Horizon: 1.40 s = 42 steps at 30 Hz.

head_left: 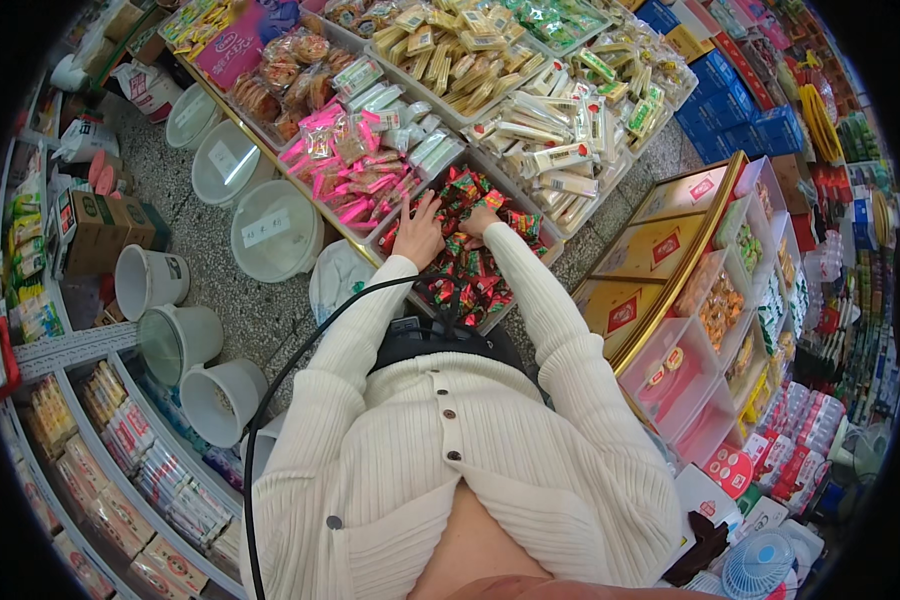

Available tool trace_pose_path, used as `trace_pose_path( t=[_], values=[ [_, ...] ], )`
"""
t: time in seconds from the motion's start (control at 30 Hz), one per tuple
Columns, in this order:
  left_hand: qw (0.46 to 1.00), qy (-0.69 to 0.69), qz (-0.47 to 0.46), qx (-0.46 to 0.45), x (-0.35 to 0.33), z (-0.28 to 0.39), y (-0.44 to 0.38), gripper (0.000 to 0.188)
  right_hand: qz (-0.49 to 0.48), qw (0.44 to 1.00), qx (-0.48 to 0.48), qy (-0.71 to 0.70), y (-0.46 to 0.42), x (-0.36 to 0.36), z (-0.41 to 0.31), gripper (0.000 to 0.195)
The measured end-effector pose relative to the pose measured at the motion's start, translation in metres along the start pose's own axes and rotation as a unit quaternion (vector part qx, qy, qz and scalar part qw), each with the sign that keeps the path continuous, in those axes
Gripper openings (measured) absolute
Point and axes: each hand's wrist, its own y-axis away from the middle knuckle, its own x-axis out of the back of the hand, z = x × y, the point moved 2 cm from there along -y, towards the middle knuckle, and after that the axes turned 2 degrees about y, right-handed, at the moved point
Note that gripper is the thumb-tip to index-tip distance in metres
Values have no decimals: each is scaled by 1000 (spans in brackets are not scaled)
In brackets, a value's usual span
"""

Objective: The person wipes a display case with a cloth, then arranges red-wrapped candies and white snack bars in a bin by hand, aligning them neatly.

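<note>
A clear plastic bin point(508, 306) in front of me is heaped with small red-and-green wrapped snack packets point(474, 271). My left hand point(418, 234) rests at the bin's left side, fingers apart, on the packets near the divider to the pink ones. Reaching into the upper part of the heap, my right hand point(481, 223) has its fingers bent down among the wrappers. Its fingertips are partly hidden, so a grip on a packet cannot be made out. Pink-ended snack packets point(352, 169) fill the bin just beyond my left fingers.
Neighbouring bins hold pale wrapped sticks point(555, 157), wafer-like packs point(457, 60) and round pastries point(292, 67). Lidded tubs point(276, 232) and white buckets point(221, 401) stand left on the speckled floor. A gold-edged display stand point(637, 262) rises on the right. A black cable point(285, 367) crosses my left forearm.
</note>
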Motion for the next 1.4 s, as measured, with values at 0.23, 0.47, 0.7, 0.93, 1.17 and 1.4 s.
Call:
trace_pose_path(
  t=[0.23,0.47,0.7,0.93,1.17,1.4],
  values=[
    [1000,17,-17,4,9,7,-2,29,192,945,97,245,9,-31,-5,29],
    [998,-16,-56,16,-11,3,15,25,226,946,103,208,20,-23,1,29],
    [999,0,-39,0,13,5,16,19,48,992,98,66,-25,-26,23,33],
    [998,29,-29,-44,19,17,13,47,-10,998,64,-14,-46,-27,28,27],
    [995,-11,-69,-77,-8,13,13,51,165,950,203,169,17,3,41,41],
    [993,-23,-98,-62,18,23,5,50,114,935,159,296,75,-25,36,45]
  ],
)
